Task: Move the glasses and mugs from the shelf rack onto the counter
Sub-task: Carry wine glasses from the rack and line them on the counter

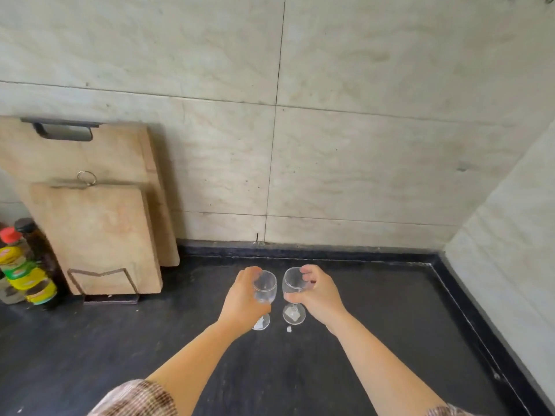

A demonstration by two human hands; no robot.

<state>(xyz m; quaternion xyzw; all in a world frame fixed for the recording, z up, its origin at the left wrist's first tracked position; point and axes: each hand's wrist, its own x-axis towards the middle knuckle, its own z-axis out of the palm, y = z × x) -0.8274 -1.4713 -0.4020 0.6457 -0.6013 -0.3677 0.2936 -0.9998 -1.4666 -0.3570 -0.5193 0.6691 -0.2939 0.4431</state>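
Your left hand [244, 298] is wrapped around the bowl of a clear stemmed wine glass [265, 288], and your right hand [316, 291] grips the bowl of a second clear stemmed wine glass [292, 283], fingers curled over its rim side. Both glasses stand upright on, or just at, the black stone counter [375, 340], side by side and very near each other; I cannot tell whether either foot is fully seated.

The main risk is the two bowls knocking together. They sit almost touching, and any inward drift as you let go could chip a rim. Ease each hand outward: left toward 9 o'clock, right toward 3 o'clock.

A small white chip-like speck [289, 329] lies on the counter just at 6 o'clock of the right glass. If a foot lands on it, that glass would rock and could tip.

Stemmed glasses are top-heavy, so a finger catching on a rim as you withdraw may topple one. Open your fingers fully before lifting away.

At 10 o'clock, two pale wooden cutting boards [99, 232] lean in a wire holder [103, 280], with condiment bottles [25, 271] farther at 9 o'clock. Both are well apart, so little danger there.
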